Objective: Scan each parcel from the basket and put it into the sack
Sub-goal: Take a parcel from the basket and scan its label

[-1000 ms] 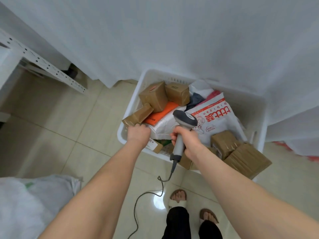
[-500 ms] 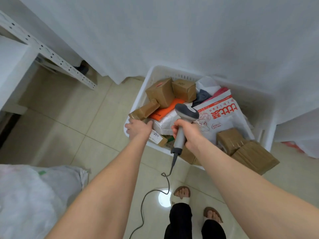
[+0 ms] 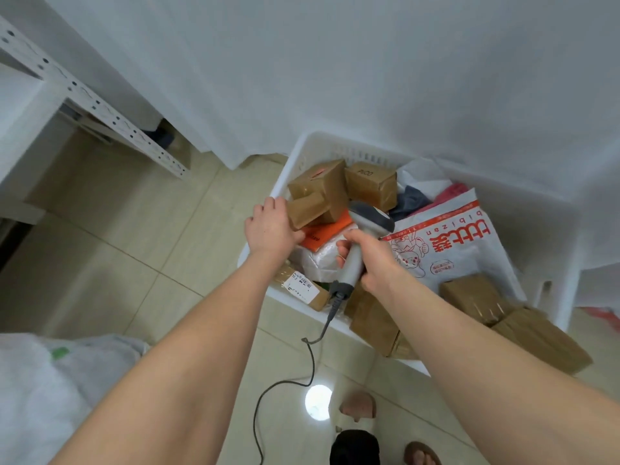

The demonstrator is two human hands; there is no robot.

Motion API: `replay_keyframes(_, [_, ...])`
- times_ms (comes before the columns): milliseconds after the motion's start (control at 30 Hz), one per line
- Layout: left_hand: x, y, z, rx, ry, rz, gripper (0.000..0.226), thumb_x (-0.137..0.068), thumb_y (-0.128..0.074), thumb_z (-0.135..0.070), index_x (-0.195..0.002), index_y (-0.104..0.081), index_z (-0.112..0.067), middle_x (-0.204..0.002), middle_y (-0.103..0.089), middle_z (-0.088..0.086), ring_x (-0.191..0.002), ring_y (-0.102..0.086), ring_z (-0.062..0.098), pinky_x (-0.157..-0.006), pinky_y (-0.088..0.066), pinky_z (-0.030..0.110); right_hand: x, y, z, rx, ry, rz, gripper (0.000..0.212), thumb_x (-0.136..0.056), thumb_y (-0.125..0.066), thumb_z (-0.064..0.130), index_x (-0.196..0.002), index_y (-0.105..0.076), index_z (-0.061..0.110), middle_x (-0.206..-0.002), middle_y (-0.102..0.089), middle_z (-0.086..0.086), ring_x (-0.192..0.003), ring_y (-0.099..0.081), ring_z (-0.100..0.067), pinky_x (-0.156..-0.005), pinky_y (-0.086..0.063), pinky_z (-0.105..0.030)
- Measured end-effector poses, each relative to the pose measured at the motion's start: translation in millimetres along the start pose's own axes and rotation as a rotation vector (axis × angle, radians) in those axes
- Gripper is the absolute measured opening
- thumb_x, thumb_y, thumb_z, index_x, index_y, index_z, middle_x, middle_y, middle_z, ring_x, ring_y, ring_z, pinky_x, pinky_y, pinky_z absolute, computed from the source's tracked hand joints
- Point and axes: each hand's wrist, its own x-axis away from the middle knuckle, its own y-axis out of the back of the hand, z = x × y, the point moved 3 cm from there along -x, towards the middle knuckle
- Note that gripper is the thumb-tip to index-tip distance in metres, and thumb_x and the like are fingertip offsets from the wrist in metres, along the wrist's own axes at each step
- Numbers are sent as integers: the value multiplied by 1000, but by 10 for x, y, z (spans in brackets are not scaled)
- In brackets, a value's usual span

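While left hand (image 3: 271, 229) grips parcel (image 3: 307, 209), right (image 3: 377, 260) grips scanner (image 3: 370, 219).

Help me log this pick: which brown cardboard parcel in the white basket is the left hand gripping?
The small oblong brown cardboard parcel at the white plastic basket's left rim; the left hand grips its end, the other boxes lie untouched.

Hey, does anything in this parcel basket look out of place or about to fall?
Yes: the flat brown parcel at the near right corner of the white basket juts out over the rim and could slip out.
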Motion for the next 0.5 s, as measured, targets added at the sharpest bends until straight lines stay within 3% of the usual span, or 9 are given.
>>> replay_keyframes(133, [147,611,-386,160,-213,-65,69,-71,-73,-37,-131,-46,-18,-128,-47,4,-117,-42,26,-93,-39,38,410,-84,280,-86,59,-61,25,-84,-75,19,-103,-63,9,-84,-69,-8,-74,-67,-18,-71,-56,-33])
replay_keyframes(233, [327,1074,-716,201,-393,-111,67,-68,-77,-42,-126,-52,-19,-123,-50,4,-113,-44,26,-89,-41,39,889,-143,642,-204,113,-125,53,-74,-84,32,-116,-61,9,-100,-72,-10,-85,-72,-23,-70,-58,-33])
replay_keyframes(333, [582,1498,-988,173,-534,-231,63,-61,-84,-35,-116,-60,-20,-112,-56,5,-104,-50,28,-81,-49,44,1236,-84,965,-222,171,-229,115,-24,-90,65,-119,-58,10,-101,-72,-9,-89,-71,-29,-84,-57,-44])
replay_keyframes(367, [688,1640,-1080,168,-590,-266,61,-59,-84,-26,-115,-61,-20,-110,-58,5,-102,-51,30,-77,-51,45,1260,-27,1034,-224,170,-230,125,-13,-87,69,-120,-58,11,-101,-72,-8,-89,-71,-29,-85,-56,-46])
replay_keyframes(400, [794,1790,-1180,165,-648,-295,60,-57,-81,-18,-115,-62,-19,-109,-59,6,-101,-53,31,-76,-51,44,1333,9,1113,-236,164,-207,122,-19,-89,68,-122,-57,12,-103,-72,-8,-90,-71,-29,-84,-57,-46])
replay_keyframes(500, [1101,2235,-1445,165,-786,-351,64,-59,-75,-6,-120,-60,-16,-111,-59,9,-102,-55,33,-82,-49,46,1986,11,1390,-232,180,-91,73,-72,-79,49,-128,-55,9,-118,-67,-10,-96,-67,-23,-86,-55,-41])
